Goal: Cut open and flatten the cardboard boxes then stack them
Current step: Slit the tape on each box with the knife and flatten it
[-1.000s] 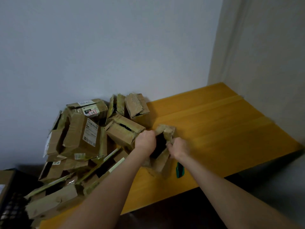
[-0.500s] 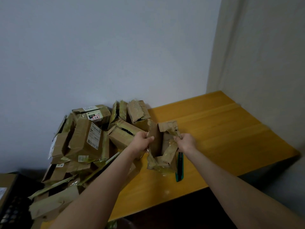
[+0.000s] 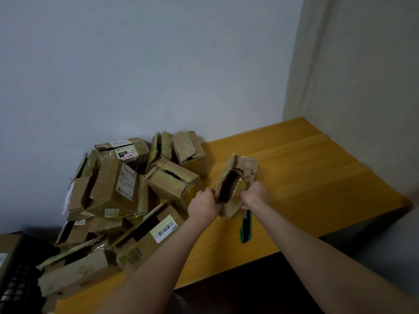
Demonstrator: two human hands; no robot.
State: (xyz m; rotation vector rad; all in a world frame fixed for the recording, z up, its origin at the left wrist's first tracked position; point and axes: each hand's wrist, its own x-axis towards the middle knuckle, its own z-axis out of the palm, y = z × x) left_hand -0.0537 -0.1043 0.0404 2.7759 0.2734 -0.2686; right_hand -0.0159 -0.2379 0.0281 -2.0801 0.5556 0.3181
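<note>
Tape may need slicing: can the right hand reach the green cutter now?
Probably yes, once it lets go: the right hand grips the torn box, and the cutter lies on the table just below its wrist.

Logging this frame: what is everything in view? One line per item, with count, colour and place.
held box: one, brown, torn open, over the table between the two hands
box pile: many, brown with white labels, heaped on the table's left end against the wall; exact count unclear
cutter: one, green and black, lying on the table, partly hidden by the right forearm
table: one, yellow wood, set in the room's corner
crate: one, black, lower left edge, beside the pile
left hand: one, grips the held box's left side
right hand: one, grips the held box's right side
</note>
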